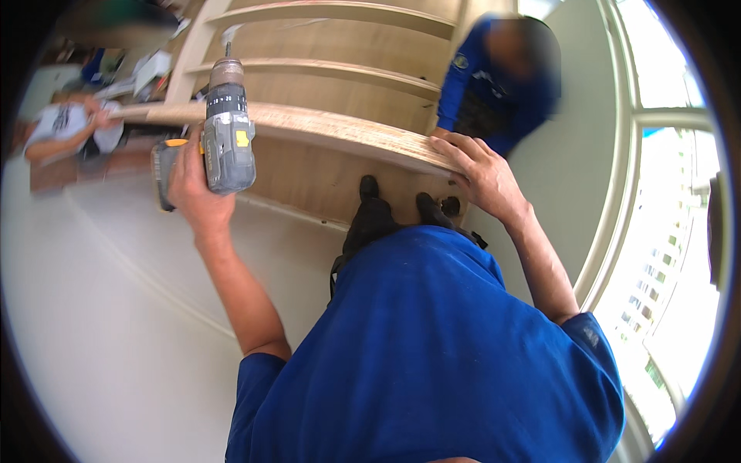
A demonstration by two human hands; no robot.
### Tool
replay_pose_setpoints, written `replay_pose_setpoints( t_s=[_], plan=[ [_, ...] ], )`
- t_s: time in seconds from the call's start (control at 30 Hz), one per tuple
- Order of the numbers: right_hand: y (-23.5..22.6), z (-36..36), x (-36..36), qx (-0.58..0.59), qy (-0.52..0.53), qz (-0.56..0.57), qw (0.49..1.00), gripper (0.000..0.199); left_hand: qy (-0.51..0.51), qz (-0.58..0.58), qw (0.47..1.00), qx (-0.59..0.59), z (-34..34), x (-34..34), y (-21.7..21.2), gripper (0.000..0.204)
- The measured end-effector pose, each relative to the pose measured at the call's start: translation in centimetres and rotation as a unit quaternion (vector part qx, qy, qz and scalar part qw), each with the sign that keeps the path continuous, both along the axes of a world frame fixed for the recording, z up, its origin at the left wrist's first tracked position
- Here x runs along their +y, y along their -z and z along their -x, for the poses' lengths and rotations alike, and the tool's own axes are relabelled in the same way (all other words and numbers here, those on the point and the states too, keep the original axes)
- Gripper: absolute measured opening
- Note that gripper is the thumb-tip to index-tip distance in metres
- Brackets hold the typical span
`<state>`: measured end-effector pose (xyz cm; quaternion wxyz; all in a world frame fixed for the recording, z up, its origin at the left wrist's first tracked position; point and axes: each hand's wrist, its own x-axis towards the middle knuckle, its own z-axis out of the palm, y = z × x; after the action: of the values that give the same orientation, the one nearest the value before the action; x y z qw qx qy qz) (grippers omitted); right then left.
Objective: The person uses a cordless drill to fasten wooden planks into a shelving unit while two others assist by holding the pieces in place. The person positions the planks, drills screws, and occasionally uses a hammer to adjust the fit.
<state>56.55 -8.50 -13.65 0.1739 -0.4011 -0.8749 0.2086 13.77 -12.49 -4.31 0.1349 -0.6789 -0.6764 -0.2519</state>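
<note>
Looking down through the head camera, I see my left hand [193, 185] wrapped around the grip of a grey cordless drill [228, 131] with yellow marks, fingers closed tight on the handle. The drill stands nearly upright in the picture, its chuck and bit pointing up and away from me, its body lying across the front edge of a long plywood board [347, 133]. The dark battery block sits low at the left of my fist.

My right hand [482, 174] is flat on the same board near its right end, palm down, fingers spread and curled over the pale layered edge; it holds nothing else, just presses on the wood. The two hands are well apart, with the board running between them.

The board belongs to a wooden shelf unit [340, 46] whose further boards rise behind it. Below the board I see my dark shoes [370, 212] on the pale floor [100, 309], and my blue shirt fills the lower middle of the view.

Beyond the right end of the board stands another person in a blue shirt [494, 85], close to a bright window [664, 154]. At the far left a third person in a light shirt [69, 127] bends over something I cannot make out.
</note>
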Motion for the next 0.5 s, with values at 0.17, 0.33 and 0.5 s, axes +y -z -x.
replay_pose_setpoints(
  t_s=[0.17, 0.33, 0.5],
  plan=[
    [0.3, -0.3, -1.1, 0.012, 0.029, 0.03, 0.999, 0.07, 0.211, 0.076, 0.966, 0.128, 0.8, 8.3, -0.6, 0.063],
    [1.6, -7.9, -4.2, 0.287, 0.249, 0.105, 0.919, 0.043, 0.296, 0.151, 0.929, 0.161, -3.2, 13.0, 1.4, 0.068],
    [5.2, -5.9, -17.9, 0.354, 0.582, 0.197, 0.705, 0.022, 0.32, 0.195, 0.918, 0.131, 3.2, 11.2, -1.4, 0.078]
  ],
)
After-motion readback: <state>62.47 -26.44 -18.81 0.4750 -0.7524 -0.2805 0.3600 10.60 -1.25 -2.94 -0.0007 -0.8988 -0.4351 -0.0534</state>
